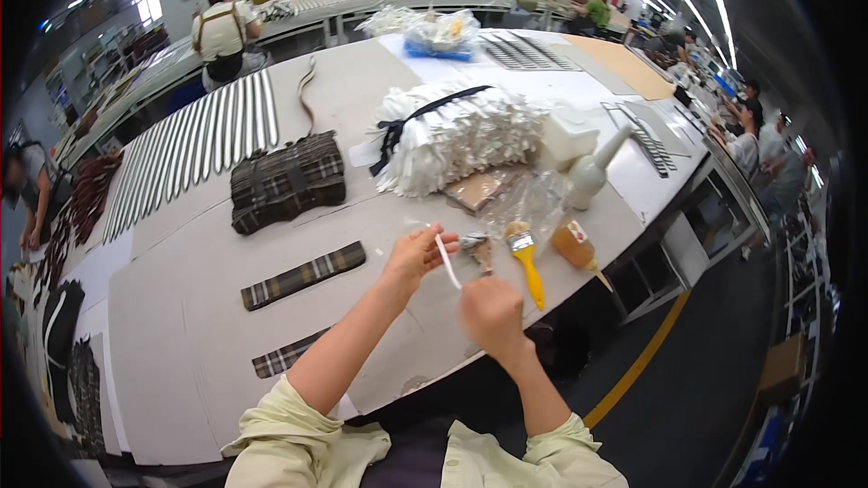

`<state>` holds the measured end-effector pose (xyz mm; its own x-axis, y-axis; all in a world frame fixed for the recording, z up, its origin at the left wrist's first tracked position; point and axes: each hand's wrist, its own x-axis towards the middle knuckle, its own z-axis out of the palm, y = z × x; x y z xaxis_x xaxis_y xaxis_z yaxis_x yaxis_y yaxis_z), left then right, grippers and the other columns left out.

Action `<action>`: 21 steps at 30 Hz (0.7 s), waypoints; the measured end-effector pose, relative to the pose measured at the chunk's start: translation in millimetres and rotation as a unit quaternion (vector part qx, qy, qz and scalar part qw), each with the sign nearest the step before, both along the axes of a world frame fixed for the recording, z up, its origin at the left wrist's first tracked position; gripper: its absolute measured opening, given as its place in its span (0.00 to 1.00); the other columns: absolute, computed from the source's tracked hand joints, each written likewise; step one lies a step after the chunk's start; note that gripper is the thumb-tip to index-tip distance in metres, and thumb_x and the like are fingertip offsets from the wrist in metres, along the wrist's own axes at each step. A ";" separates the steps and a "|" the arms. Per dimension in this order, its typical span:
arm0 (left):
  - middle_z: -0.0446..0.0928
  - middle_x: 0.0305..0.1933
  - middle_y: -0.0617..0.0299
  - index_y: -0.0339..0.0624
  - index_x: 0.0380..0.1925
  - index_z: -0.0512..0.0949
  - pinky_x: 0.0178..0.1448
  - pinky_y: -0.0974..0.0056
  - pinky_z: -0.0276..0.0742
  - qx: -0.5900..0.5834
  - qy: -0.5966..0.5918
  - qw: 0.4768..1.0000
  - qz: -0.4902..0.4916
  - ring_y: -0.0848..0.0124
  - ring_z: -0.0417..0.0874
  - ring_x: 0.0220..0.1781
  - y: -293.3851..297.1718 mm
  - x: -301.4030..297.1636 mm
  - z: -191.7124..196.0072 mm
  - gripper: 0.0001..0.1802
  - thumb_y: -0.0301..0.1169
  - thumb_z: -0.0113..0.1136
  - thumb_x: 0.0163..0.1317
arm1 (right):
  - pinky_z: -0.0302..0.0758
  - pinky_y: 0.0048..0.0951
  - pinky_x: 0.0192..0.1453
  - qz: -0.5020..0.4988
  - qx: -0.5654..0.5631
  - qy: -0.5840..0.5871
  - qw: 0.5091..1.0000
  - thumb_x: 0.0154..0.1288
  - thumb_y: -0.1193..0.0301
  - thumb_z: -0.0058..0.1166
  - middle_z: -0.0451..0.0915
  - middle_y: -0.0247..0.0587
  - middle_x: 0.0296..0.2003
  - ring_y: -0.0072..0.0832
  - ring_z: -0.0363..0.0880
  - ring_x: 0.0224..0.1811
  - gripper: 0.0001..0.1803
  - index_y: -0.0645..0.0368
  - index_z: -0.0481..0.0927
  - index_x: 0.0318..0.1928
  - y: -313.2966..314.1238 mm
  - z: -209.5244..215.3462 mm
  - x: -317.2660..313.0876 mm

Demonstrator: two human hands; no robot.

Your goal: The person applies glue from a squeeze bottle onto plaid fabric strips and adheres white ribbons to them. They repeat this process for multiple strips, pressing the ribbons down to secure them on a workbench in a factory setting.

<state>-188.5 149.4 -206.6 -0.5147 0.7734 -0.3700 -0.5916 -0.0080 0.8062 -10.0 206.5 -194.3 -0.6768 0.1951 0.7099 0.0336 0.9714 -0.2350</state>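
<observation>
A narrow white strip [448, 264] is stretched between my two hands above the near right part of the table. My left hand [414, 256] grips its upper part, thumb and fingers around it. The lower end runs into my right hand [494, 314], a fist slightly smeared by motion. Just beyond them lies a small crumpled grey-brown item [477, 248]. A yellow-handled brush [527, 264] lies to the right, beside an amber glue bottle [575, 245]. Left of my hands, a plaid strip [304, 276] lies flat, with a second plaid strip [287, 354] partly behind my left forearm.
A large bundle of white strips [466, 140] tied with dark cloth stands beyond my hands. Left of it sits a folded plaid stack [287, 183]. A grey squeeze bottle [589, 176] and a white container [568, 137] stand to the right. Several people work at tables farther off.
</observation>
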 end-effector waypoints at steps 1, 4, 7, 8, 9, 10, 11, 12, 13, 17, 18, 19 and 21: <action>0.80 0.53 0.50 0.32 0.56 0.72 0.57 0.61 0.79 -0.006 0.039 0.999 0.012 0.66 0.83 0.50 4.6 -2.2 -0.2 0.21 0.38 0.49 0.74 | 0.71 0.41 0.34 0.004 -0.001 -0.016 1.000 0.48 0.78 0.56 0.71 0.42 0.24 0.42 0.74 0.29 0.07 0.58 0.72 0.28 -6.1 -4.2 10.0; 0.83 0.48 0.53 0.34 0.53 0.74 0.51 0.65 0.82 0.012 0.064 0.998 0.010 0.68 0.86 0.45 -4.8 -0.8 -7.5 0.18 0.37 0.52 0.73 | 0.73 0.40 0.36 0.007 -0.020 -0.087 0.996 0.49 0.77 0.57 0.73 0.42 0.25 0.41 0.76 0.30 0.06 0.59 0.74 0.29 -9.7 -17.3 39.6; 0.84 0.44 0.53 0.34 0.49 0.78 0.48 0.66 0.82 -0.001 0.122 0.992 -0.009 0.69 0.86 0.41 -18.5 16.1 -1.1 0.16 0.37 0.52 0.72 | 0.75 0.38 0.37 0.016 -0.167 -0.079 0.983 0.53 0.76 0.58 0.77 0.43 0.29 0.40 0.79 0.32 0.05 0.60 0.77 0.33 3.0 -28.6 51.4; 0.84 0.42 0.54 0.34 0.47 0.79 0.47 0.66 0.82 -0.005 0.145 0.989 -0.020 0.69 0.86 0.40 -20.9 22.5 3.1 0.16 0.37 0.52 0.72 | 0.76 0.36 0.37 0.023 -0.234 -0.060 0.970 0.55 0.75 0.58 0.78 0.44 0.30 0.40 0.80 0.32 0.06 0.60 0.79 0.34 9.1 -29.2 51.7; 0.84 0.40 0.54 0.33 0.45 0.80 0.46 0.67 0.82 0.001 0.166 0.986 -0.023 0.69 0.86 0.38 -25.6 29.3 6.5 0.16 0.36 0.53 0.72 | 0.77 0.31 0.35 0.014 -0.293 -0.038 0.955 0.58 0.73 0.60 0.80 0.43 0.32 0.35 0.81 0.32 0.08 0.61 0.81 0.37 14.2 -22.0 43.4; 0.84 0.38 0.55 0.32 0.43 0.81 0.45 0.67 0.82 0.009 0.185 0.982 -0.028 0.69 0.87 0.37 -26.6 37.6 8.0 0.16 0.36 0.53 0.72 | 0.76 0.30 0.34 0.022 -0.339 -0.002 0.941 0.58 0.73 0.61 0.80 0.42 0.31 0.33 0.81 0.31 0.08 0.61 0.81 0.37 15.7 -9.2 31.5; 0.85 0.36 0.55 0.31 0.41 0.82 0.44 0.67 0.82 0.018 0.205 0.978 -0.030 0.70 0.87 0.36 -28.4 42.7 9.4 0.16 0.35 0.54 0.71 | 0.76 0.28 0.34 0.032 -0.382 0.035 0.923 0.58 0.72 0.62 0.79 0.41 0.30 0.30 0.80 0.30 0.08 0.62 0.80 0.37 14.3 3.3 17.0; 0.84 0.36 0.56 0.31 0.41 0.82 0.44 0.68 0.81 0.014 0.245 0.969 -0.038 0.71 0.86 0.37 -27.8 46.8 8.0 0.15 0.35 0.54 0.71 | 0.76 0.28 0.33 0.030 -0.375 0.027 0.926 0.58 0.73 0.62 0.79 0.40 0.30 0.28 0.80 0.30 0.07 0.62 0.80 0.37 15.5 9.8 5.0; 0.84 0.35 0.56 0.31 0.41 0.82 0.44 0.69 0.80 0.007 0.286 0.957 -0.044 0.73 0.84 0.38 -28.8 49.9 4.0 0.15 0.34 0.54 0.72 | 0.76 0.27 0.33 0.032 -0.370 0.020 0.928 0.59 0.73 0.62 0.79 0.39 0.30 0.27 0.79 0.29 0.07 0.62 0.80 0.37 16.0 12.6 -7.4; 0.84 0.30 0.59 0.28 0.39 0.82 0.39 0.71 0.77 0.002 0.419 0.907 -0.037 0.77 0.82 0.34 -35.9 59.9 18.6 0.14 0.30 0.54 0.71 | 0.75 0.26 0.31 0.065 -0.418 0.024 0.906 0.60 0.75 0.61 0.78 0.38 0.31 0.24 0.79 0.28 0.06 0.64 0.80 0.36 22.2 10.2 -19.7; 0.84 0.30 0.60 0.28 0.39 0.82 0.38 0.71 0.77 -0.014 0.457 0.889 -0.039 0.77 0.82 0.32 -38.7 61.9 20.4 0.14 0.30 0.54 0.71 | 0.75 0.23 0.31 0.076 -0.433 0.019 0.898 0.61 0.75 0.60 0.78 0.37 0.31 0.21 0.78 0.28 0.05 0.64 0.80 0.36 21.3 8.9 -20.2; 0.84 0.29 0.60 0.28 0.39 0.82 0.38 0.71 0.77 -0.013 0.452 0.891 -0.042 0.77 0.82 0.32 -39.5 61.6 18.3 0.14 0.30 0.54 0.71 | 0.74 0.21 0.31 0.086 -0.449 0.014 0.889 0.61 0.75 0.60 0.77 0.35 0.31 0.19 0.78 0.29 0.05 0.64 0.79 0.36 20.2 8.3 -20.1; 0.84 0.28 0.61 0.28 0.39 0.82 0.38 0.70 0.78 -0.009 0.445 0.894 -0.048 0.77 0.83 0.31 -40.4 60.0 15.6 0.13 0.29 0.54 0.70 | 0.74 0.19 0.31 0.099 -0.462 0.006 0.882 0.62 0.76 0.60 0.76 0.34 0.31 0.17 0.77 0.30 0.05 0.64 0.79 0.36 19.3 6.1 -19.4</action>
